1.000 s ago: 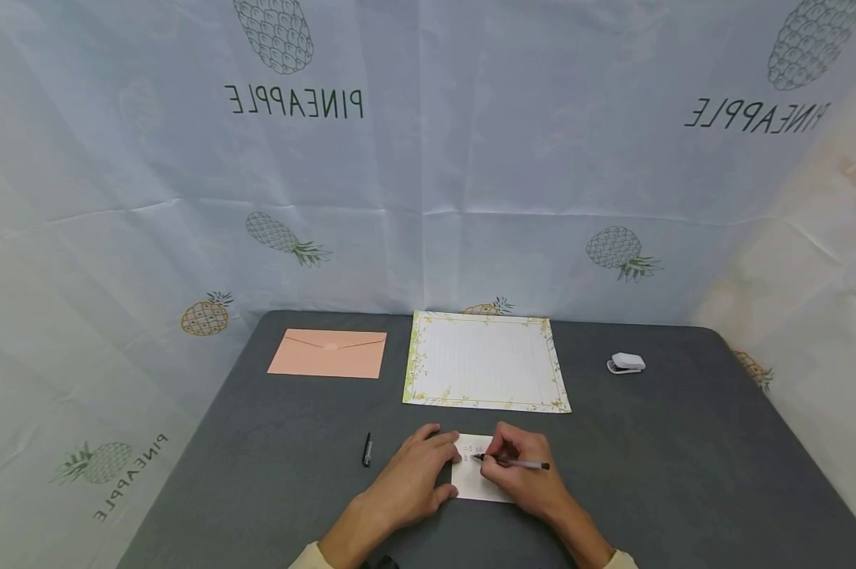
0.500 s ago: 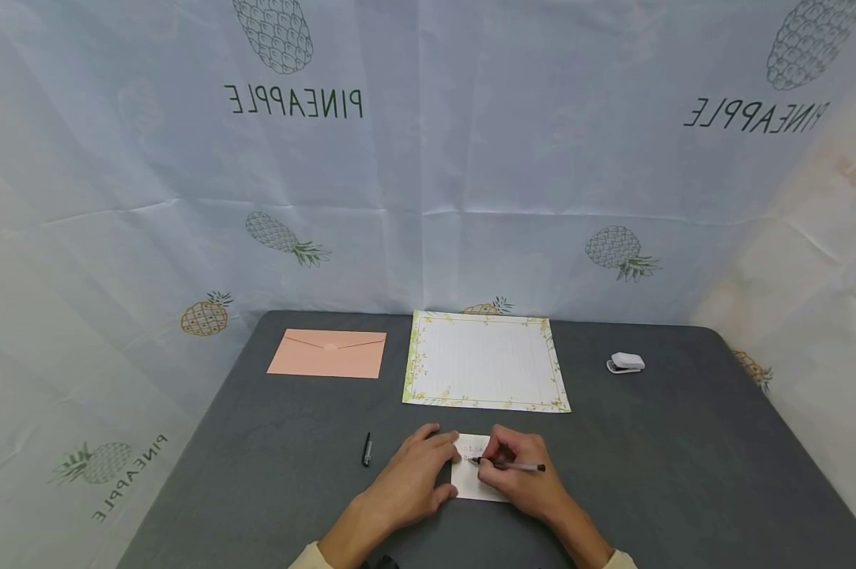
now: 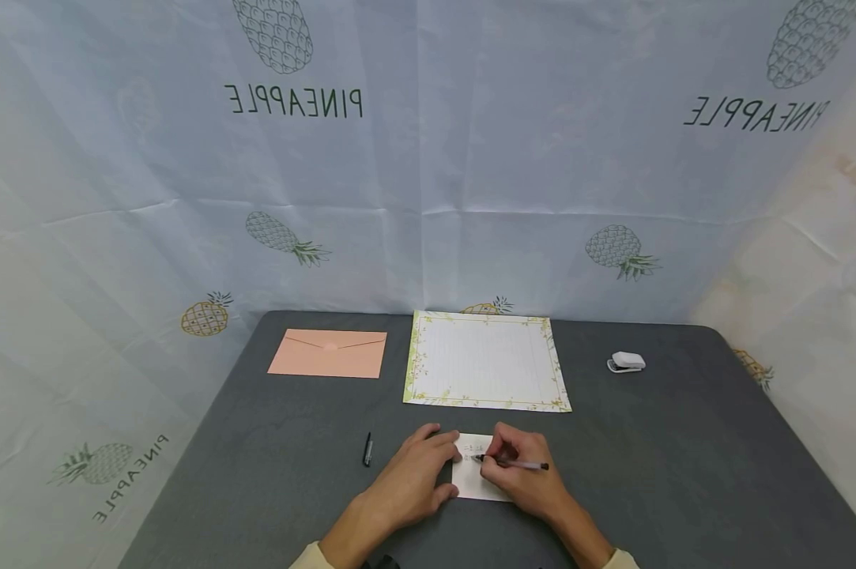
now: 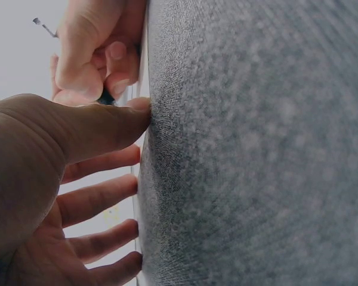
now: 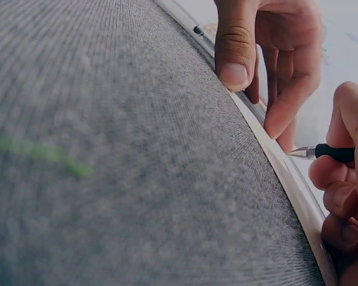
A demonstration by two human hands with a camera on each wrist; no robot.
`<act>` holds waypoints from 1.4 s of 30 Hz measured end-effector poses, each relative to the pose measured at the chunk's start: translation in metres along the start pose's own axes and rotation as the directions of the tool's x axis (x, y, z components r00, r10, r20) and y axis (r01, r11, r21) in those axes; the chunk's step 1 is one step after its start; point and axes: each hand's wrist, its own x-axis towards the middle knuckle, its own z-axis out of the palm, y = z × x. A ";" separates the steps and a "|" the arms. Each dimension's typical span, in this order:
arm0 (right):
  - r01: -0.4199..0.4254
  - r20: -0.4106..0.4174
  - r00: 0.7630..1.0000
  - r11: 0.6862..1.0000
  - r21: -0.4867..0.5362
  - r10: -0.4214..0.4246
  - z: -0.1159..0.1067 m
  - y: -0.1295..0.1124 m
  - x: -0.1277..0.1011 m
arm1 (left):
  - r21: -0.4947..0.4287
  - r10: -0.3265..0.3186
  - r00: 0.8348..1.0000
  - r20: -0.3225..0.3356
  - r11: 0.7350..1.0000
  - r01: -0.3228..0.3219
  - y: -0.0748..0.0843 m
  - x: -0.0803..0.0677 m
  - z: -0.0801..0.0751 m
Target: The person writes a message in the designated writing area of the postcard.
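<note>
Pen in right hand grip

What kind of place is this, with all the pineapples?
Probably a small writing desk set up for recording: a grey table fenced by a pineapple-print cloth, with a peach envelope, bordered letter paper and a small card under the hands.
</note>
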 end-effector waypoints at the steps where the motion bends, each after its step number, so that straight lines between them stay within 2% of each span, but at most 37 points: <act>1: 0.002 0.002 1.000 1.000 0.002 -0.002 0.000 0.000 0.000 | -0.001 0.000 1.000 0.000 1.000 0.000 0.000 0.000 0.000; 6: 0.000 0.023 1.000 1.000 0.007 0.000 0.000 0.000 -0.001 | -0.005 -0.001 1.000 0.003 1.000 0.001 0.000 0.000 -0.001; 14: -0.025 0.008 1.000 1.000 -0.006 0.025 -0.001 0.001 0.000 | -0.004 -0.004 1.000 0.001 1.000 0.004 0.001 0.000 -0.001; 19: 0.009 0.008 1.000 1.000 0.019 -0.010 -0.002 0.001 0.000 | -0.003 -0.005 1.000 0.006 1.000 0.005 0.001 0.001 0.000; 22: 0.025 -0.020 1.000 0.999 0.027 -0.024 -0.002 0.002 -0.001 | -0.001 -0.007 1.000 0.008 1.000 0.007 0.001 0.001 0.000; 27: 0.005 -0.073 0.997 1.000 0.027 -0.003 -0.003 0.003 -0.001 | 0.003 -0.012 1.000 0.012 1.000 0.012 0.001 0.001 0.000; 33: -0.039 -0.021 0.999 0.999 0.028 0.040 -0.007 0.005 -0.002 | 0.004 -0.016 1.000 0.014 1.000 0.016 0.002 0.001 -0.001; 42: -0.003 0.004 1.000 1.000 0.007 0.003 -0.006 0.005 -0.002 | -0.006 -0.019 1.000 0.017 1.000 0.019 0.003 0.000 -0.002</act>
